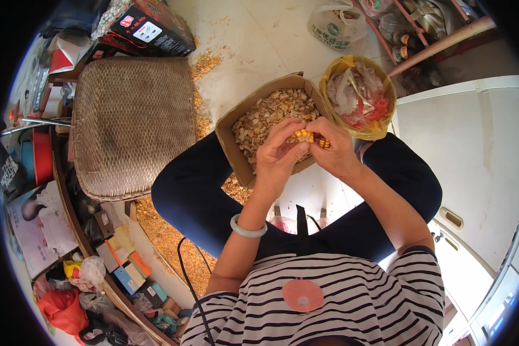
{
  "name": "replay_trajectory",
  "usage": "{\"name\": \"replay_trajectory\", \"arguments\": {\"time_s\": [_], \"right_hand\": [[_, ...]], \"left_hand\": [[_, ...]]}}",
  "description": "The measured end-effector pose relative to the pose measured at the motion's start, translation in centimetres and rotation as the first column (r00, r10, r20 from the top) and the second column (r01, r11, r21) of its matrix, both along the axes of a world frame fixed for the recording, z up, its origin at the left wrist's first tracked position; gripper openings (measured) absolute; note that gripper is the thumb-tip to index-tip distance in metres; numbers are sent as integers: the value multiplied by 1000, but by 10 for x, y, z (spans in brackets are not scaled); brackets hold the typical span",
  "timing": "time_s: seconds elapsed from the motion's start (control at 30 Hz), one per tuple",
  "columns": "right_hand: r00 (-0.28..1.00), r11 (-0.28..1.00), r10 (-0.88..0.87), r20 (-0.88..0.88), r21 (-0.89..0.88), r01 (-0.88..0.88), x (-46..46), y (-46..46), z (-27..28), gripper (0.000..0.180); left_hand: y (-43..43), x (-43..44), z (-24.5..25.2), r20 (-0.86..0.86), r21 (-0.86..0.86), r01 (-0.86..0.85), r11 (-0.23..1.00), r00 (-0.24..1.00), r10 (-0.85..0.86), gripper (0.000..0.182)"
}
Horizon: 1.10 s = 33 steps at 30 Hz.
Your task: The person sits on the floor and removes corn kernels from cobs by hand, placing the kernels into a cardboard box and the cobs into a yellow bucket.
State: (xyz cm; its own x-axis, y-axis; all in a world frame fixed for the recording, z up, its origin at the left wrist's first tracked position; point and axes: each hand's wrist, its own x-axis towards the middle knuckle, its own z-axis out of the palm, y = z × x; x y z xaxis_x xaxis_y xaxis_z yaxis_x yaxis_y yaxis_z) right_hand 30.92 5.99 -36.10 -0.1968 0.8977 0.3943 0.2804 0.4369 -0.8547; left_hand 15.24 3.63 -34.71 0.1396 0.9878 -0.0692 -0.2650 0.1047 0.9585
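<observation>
Both hands meet over an open cardboard box [244, 166] between my knees. The fingers of my left hand [277, 151] close on a piece of corn cob [304, 136] with yellow kernels. My right hand [335, 149] grips the corn from the other side, and more kernels show below its fingers. Fingers cover much of the corn, so I cannot tell whether it is one piece or two. Pale, flaky corn debris [259, 116] fills much of the box under my hands.
A woven mat-like cover [134, 125] lies to the left. Loose corn kernels [173, 229] spread over the floor beside my left leg. Just right of the box stands a bin [391, 97] lined with a yellow bag. A white cabinet [458, 142] borders the right side.
</observation>
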Motion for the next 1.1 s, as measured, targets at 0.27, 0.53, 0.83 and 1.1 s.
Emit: {"name": "replay_trajectory", "arguments": {"time_s": [0.27, 0.53, 0.83, 1.1], "right_hand": [[965, 938, -73, 251, 345, -19, 5, 5, 0, 27], [912, 883, -117, 392, 462, -86, 8, 6, 0, 21], [897, 880, -119, 425, 463, -102, 8, 6, -1, 22], [939, 916, -93, 330, 399, -50, 6, 6, -4, 22]], "left_hand": [[-3, 7, 0, 351, -276, 13, 961, 932, 88, 27], [-3, 14, 1, 385, -364, -10, 931, 909, 160, 28], [2, 11, 6, 440, -369, -20, 929, 877, 194, 26], [4, 12, 1, 348, -377, -53, 925, 917, 194, 23]]}}
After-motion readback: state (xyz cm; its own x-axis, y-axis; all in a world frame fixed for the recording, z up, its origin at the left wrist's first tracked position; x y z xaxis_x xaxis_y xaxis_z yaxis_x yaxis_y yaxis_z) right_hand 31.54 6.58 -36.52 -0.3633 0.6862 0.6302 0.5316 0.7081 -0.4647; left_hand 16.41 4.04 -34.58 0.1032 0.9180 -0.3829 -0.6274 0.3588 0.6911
